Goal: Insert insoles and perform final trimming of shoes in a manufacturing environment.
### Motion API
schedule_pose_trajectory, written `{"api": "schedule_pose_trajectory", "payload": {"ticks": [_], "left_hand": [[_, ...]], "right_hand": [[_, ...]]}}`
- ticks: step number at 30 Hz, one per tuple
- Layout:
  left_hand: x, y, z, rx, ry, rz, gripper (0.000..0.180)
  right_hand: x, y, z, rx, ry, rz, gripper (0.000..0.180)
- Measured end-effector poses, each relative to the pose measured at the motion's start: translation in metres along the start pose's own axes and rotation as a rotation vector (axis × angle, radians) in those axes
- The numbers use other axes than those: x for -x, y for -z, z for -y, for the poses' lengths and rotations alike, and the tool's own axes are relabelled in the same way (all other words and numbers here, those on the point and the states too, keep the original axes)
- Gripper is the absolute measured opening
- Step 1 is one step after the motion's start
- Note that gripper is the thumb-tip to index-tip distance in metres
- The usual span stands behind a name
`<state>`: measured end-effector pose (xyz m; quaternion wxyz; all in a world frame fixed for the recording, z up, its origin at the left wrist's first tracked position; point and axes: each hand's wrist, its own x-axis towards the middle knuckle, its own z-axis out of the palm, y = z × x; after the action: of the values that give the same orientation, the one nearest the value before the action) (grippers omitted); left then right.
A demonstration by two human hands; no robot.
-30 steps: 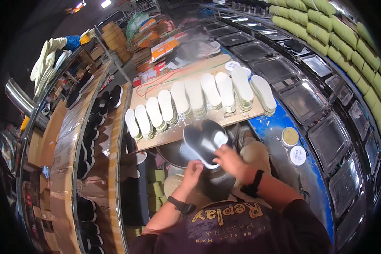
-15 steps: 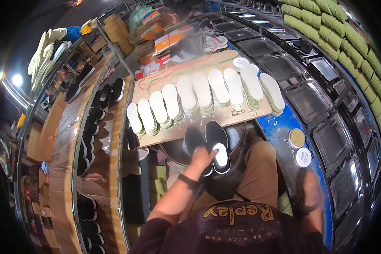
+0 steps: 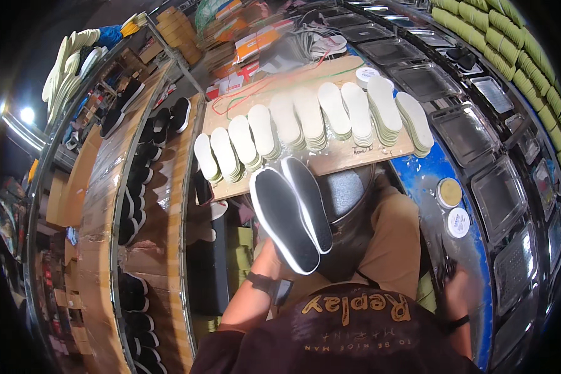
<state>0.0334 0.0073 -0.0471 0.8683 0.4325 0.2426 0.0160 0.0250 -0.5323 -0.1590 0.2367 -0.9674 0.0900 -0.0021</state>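
Note:
My left hand is closed around a pair of black shoes with white edges. The near shoe and the shoe beside it lie against each other, tilted, with their black soles up. Most of my left fingers are hidden behind them. Just beyond stands a wooden board carrying a row of stacked white insoles. My right hand is low at the right, by the blue bench and next to something dark; it is blurred, and its fingers cannot be made out.
On the blue bench sit a tin with a yellowish lid and a white-lidded tin. Dark metal trays line the right side. At left a wooden rack holds several black shoes. Green stacks stand far right.
My left hand has raised the shoes and turned them from openings up to soles up. My right hand stays low at the right. The whole view has shifted slightly.

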Motion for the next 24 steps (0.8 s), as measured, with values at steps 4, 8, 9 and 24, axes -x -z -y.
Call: {"api": "schedule_pose_trajectory", "payload": {"ticks": [4, 8, 9, 24], "left_hand": [[0.022, -0.005, -0.008, -0.184, -0.031, 0.046, 0.029], [0.034, -0.007, -0.013, -0.354, -0.069, 0.097, 0.03], [0.036, -0.004, -0.016, -0.392, -0.084, 0.101, 0.03], [0.058, -0.001, -0.034, 0.017, 0.061, 0.149, 0.032]], "right_hand": [[-0.019, 0.003, 0.156, -0.236, 0.303, 0.048, 0.038], [-0.017, -0.001, 0.292, -0.246, 0.527, 0.321, 0.051], [-0.011, 0.006, 0.327, -0.257, 0.562, 0.392, 0.051], [-0.017, -0.027, 0.381, -0.113, 0.732, 0.468, 0.054]]}}
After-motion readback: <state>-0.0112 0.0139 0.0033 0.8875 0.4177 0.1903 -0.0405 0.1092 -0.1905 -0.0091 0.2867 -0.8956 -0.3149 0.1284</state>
